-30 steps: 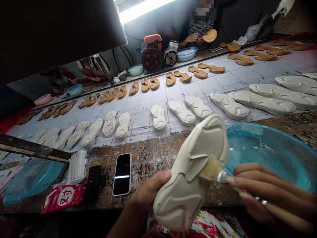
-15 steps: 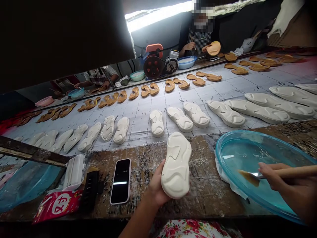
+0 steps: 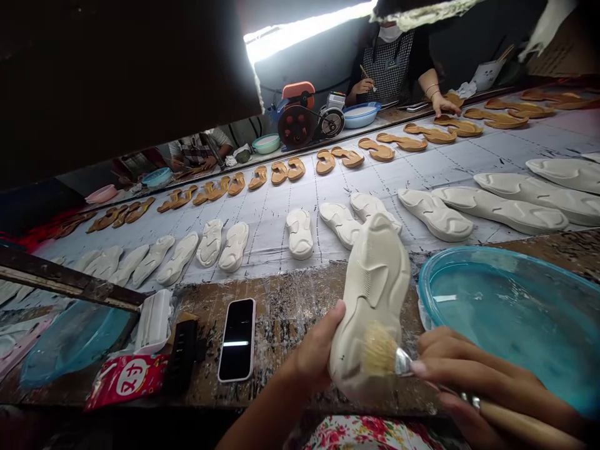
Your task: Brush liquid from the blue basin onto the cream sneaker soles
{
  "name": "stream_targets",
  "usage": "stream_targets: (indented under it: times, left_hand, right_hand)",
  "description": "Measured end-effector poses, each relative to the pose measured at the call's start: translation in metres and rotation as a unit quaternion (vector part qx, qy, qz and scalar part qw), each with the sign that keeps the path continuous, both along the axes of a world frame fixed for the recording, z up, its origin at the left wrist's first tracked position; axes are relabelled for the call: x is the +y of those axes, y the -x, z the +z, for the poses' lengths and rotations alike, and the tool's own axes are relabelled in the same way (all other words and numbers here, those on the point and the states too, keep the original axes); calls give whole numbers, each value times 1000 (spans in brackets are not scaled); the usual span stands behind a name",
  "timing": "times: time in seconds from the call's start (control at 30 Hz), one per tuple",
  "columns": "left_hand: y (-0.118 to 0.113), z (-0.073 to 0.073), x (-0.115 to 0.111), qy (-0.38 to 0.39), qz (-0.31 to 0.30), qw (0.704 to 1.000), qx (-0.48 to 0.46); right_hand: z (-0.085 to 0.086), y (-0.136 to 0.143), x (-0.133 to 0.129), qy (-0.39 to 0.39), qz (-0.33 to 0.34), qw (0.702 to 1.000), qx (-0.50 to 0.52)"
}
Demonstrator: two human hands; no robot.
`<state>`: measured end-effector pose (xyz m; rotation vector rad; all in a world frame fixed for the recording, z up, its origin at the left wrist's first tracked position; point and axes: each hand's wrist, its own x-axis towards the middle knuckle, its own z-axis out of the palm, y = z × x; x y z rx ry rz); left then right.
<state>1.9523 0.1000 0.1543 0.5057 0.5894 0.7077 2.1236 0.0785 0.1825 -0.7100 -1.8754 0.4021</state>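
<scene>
My left hand grips a cream shoe sole from its left side and holds it tilted up over the workbench edge. My right hand holds a wooden-handled brush, whose bristles press on the lower end of the sole. Just to the right stands a blue plastic basin with clear liquid in it.
A phone, a black brush, a red packet and a white box lie on the bench at left. Rows of white soles and tan soles cover the belt. Across it, a person's hand touches a tan sole.
My right hand brought the brush out of the basin onto the sole. My left hand raised and tilted the sole. The person opposite put a hand down on the belt.
</scene>
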Motion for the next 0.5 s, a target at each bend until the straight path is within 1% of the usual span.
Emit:
stream_targets:
  times: [0.03,0.07,0.1,0.17,0.23,0.27,0.33,0.4,0.47,0.5]
  left_hand:
    - [0,5,-2,-5,-8,1000,-2]
    - [0,9,-4,-12,-11,1000,-1]
    - [0,12,-5,-25,-10,1000,5]
    - [1,16,-8,-71,4,997,39]
    - [2,18,-9,-127,18,987,93]
    - [2,18,-9,-143,21,983,113]
    - [1,18,-8,-139,18,983,118]
    - [-2,18,-7,-115,11,989,92]
    - [-5,20,-7,-106,12,990,88]
    - [-6,21,-8,-116,15,988,103]
  right_hand:
    - [5,2,4,-13,59,998,-10]
    - [9,1,8,-16,94,995,-20]
    - [10,-2,12,-11,100,995,-26]
    - [9,-10,15,-10,77,997,-27]
    - [5,-15,12,-20,38,999,-21]
    - [3,-17,10,-22,27,999,-22]
    - [-1,-20,4,-18,27,999,-36]
    - [-4,-22,0,-11,57,997,-44]
    - [-4,-24,-2,-9,80,996,-26]
    - [-2,-26,-1,-16,82,996,-16]
